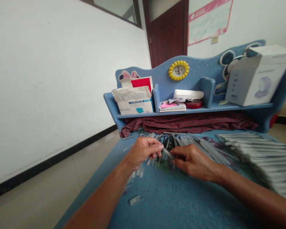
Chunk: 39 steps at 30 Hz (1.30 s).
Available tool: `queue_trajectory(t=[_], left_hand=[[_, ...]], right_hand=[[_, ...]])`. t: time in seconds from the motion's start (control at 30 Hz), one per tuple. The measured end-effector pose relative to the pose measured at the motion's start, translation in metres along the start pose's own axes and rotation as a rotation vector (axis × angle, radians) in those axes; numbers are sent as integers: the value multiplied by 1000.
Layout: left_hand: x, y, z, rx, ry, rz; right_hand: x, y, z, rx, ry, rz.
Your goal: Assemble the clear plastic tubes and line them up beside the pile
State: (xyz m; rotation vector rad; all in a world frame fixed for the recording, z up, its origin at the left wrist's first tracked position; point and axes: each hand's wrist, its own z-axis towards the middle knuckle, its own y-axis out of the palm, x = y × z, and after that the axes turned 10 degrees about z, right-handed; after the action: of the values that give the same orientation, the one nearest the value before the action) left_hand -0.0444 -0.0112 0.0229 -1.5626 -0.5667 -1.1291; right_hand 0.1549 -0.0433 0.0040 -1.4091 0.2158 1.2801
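A slim, pen-like clear tube (167,153) is held between my two hands over the blue desk (181,200). My left hand (144,151) pinches its left end between thumb and fingers. The fingers of my right hand (193,161) close on its right end. Just beyond my hands, several loose translucent tubes (208,151) and dark thin sticks lie in a spread pile. Small clear cap-like pieces (140,171) are scattered under and beside my left hand, and one small clear piece (135,200) lies nearer to me.
At the right is a large stack of whitish pen-like sticks (262,156). A checked cloth (181,123) lies along the back under the blue shelf (139,115). The shelf carries a mask box (135,106), papers (173,108) and a white carton (255,76).
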Motion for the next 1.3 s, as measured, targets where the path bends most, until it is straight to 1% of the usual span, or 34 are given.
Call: queue_trajectory(t=[0.13, 0.5, 0.77, 1.0, 1.3], left_hand=[[0, 1, 0, 12, -12, 36], [-1, -2, -1, -41, -12, -16], [-3, -3, -1, -58, -27, -57], [-1, -2, -2, 2, -64, 16], [-4, -6, -4, -83, -39, -75]], right_hand=[[0, 0, 0, -1, -8, -6], [3, 1, 1, -21, 9, 5], [4, 5, 3, -52, 72, 153], [4, 8, 3, -54, 80, 196], [9, 11, 6, -74, 103, 264]])
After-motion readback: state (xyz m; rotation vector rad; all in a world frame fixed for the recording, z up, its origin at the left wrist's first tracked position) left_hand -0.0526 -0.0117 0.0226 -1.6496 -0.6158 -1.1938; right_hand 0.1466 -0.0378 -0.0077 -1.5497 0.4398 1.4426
